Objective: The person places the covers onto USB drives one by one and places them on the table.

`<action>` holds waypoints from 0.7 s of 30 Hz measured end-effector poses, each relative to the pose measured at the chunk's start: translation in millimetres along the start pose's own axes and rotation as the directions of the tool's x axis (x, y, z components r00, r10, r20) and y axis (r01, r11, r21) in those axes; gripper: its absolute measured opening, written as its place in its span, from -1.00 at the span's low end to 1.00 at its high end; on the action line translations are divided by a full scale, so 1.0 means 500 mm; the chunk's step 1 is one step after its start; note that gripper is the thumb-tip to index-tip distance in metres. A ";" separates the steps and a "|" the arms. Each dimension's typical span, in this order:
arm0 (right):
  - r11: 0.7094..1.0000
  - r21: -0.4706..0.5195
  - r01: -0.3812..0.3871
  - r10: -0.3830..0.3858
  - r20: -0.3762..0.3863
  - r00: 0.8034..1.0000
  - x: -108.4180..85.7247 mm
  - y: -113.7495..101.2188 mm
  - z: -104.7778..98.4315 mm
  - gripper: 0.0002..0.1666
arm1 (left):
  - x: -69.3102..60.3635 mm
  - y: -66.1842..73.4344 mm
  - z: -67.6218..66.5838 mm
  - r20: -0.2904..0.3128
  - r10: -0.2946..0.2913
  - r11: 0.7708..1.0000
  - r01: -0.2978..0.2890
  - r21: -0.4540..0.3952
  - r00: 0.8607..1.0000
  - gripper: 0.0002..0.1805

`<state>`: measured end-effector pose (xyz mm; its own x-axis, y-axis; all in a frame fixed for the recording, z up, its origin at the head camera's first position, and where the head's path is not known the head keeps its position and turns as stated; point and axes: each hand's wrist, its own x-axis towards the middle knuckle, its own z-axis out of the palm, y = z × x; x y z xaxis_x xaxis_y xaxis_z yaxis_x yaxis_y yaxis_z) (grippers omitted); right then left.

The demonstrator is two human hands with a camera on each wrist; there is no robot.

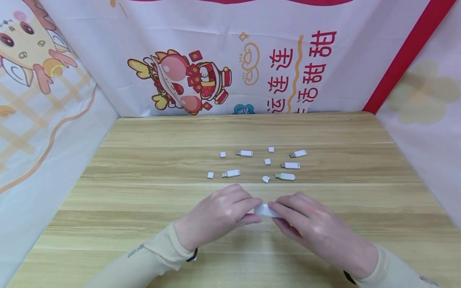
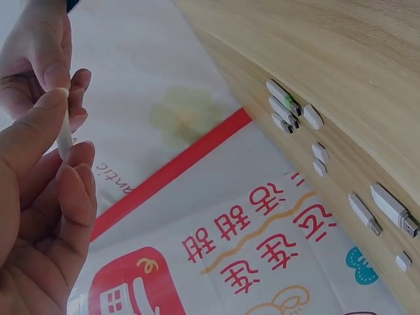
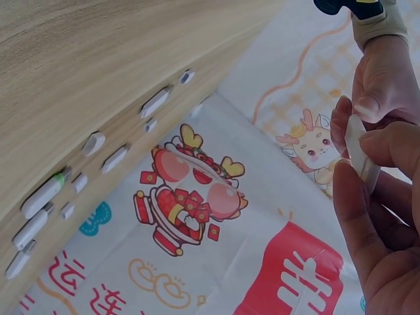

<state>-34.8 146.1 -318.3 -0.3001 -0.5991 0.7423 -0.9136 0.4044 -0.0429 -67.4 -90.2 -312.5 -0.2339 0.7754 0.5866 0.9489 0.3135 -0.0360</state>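
Note:
Both hands hold one white USB stick (image 1: 271,211) between them, above the near part of the table. My left hand (image 1: 225,212) pinches its left end between thumb and fingers. The other end is gripped by my right hand (image 1: 317,226). A thin seam shows across the stick between the two hands; fingers cover most of the rest, so I cannot tell whether a cap is fully on. In the right wrist view the white stick (image 3: 357,147) stands tilted in the fingertips. Beyond the hands lies an uncapped stick with a green band (image 1: 287,177), its rounded cap (image 1: 266,179) beside it.
Several uncapped white USB sticks lie farther back, among them one at left (image 1: 231,173) and one at right (image 1: 291,165). Small square caps, such as a left one (image 1: 210,175), lie near their plugs. Printed cloth (image 1: 216,24) hangs behind the wooden table (image 1: 144,192).

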 end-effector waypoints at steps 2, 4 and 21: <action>1.000 -0.002 0.003 -0.003 -0.002 1.000 0.000 0.000 0.001 -0.60 | -0.001 0.000 0.000 0.007 -0.001 1.000 0.001 -0.008 1.000 -0.69; 1.000 -0.003 0.004 -0.004 0.000 1.000 -0.001 0.000 0.001 -0.60 | -0.002 0.001 0.001 0.008 -0.002 1.000 0.002 -0.014 1.000 -0.70; 0.999 -0.011 -0.036 0.036 0.032 0.999 -0.008 0.003 0.004 -0.57 | -0.010 -0.001 0.003 0.019 -0.060 0.998 0.060 -0.013 0.998 -0.68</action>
<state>-35.6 147.8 -322.9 -0.3415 -0.6056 0.7187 -0.8993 0.4329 -0.0625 -67.0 -93.2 -316.7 -0.2941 0.7656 0.5722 0.9359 0.3520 0.0101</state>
